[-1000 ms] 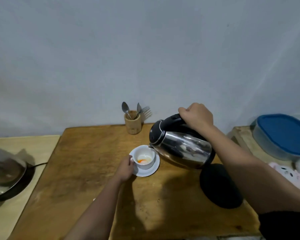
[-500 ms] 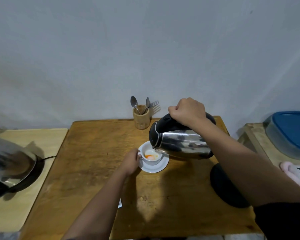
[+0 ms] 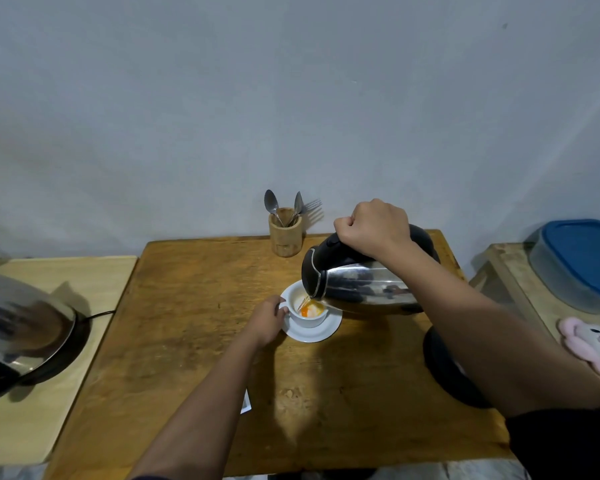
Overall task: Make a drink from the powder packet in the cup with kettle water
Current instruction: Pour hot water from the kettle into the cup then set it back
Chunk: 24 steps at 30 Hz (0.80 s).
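Two bare hands at work over a wooden table (image 3: 194, 306) against a plain grey wall (image 3: 291, 98). Right hand (image 3: 374, 227) closed in a full fist around the black handle of a steel kettle (image 3: 361, 285), held above the table and tipped far over toward the left, spout just above a small white cup (image 3: 307, 311). Thin stream of water falling from the spout into the cup, onto orange and pale powder at the bottom. Cup upright on a white saucer (image 3: 321, 332) near the middle of the table. Left hand (image 3: 265, 320) at the cup's left side, fingers curled around the cup's handle. Round black kettle base (image 3: 447, 372) bare on the table, to the right and partly hidden under the right forearm. Small white corner, perhaps the packet (image 3: 246, 403), peeking out beside the left forearm; too little visible to be sure. At the back edge, a wooden holder (image 3: 285, 237) with two spoons and a fork standing in it. Off to the left, a paler table (image 3: 49, 393) with a shiny metal lid (image 3: 21, 327), blurred. Off to the right, a container with a blue lid (image 3: 582, 261) and a pink plush toy (image 3: 593, 344) nearer the viewer.
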Tool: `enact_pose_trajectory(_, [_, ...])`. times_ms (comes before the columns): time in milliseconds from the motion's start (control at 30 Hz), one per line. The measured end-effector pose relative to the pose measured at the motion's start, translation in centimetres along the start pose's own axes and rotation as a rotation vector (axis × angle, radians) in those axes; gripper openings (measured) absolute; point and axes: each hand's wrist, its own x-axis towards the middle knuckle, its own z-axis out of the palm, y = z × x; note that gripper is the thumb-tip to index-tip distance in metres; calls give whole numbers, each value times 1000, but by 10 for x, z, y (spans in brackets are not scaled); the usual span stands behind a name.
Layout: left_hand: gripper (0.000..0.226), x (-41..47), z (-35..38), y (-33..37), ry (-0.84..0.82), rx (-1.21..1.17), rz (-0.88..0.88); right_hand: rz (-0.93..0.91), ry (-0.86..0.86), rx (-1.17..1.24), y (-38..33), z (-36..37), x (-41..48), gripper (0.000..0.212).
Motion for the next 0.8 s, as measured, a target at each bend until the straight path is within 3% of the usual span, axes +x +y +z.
enact_pose_trajectory(800, [30,-3,-2,10,-1,25,-41,63,31,-19,6,-14,-8,42])
